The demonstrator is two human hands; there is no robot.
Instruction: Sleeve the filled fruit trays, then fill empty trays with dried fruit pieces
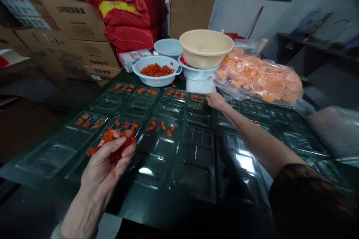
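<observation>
Chunks of orange food (pixel 112 142) lie clamped in my left hand (pixel 102 171), fingers (pixel 122 142) curled together, near the dark plastic trays (pixel 193 171). My right hand (pixel 216 101) rests at a far tray; I cannot tell its finger state.

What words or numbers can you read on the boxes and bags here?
Top cardboard carton: "1300", it seems, then characters too blurred to read.
Lower cardboard carton: print too blurred to read.
Red sack: yellow marking too blurred to read.

Orange-red pieces (pixel 157 70) in a white bowl (pixel 156 81), dark green trays (pixel 193 164).
</observation>
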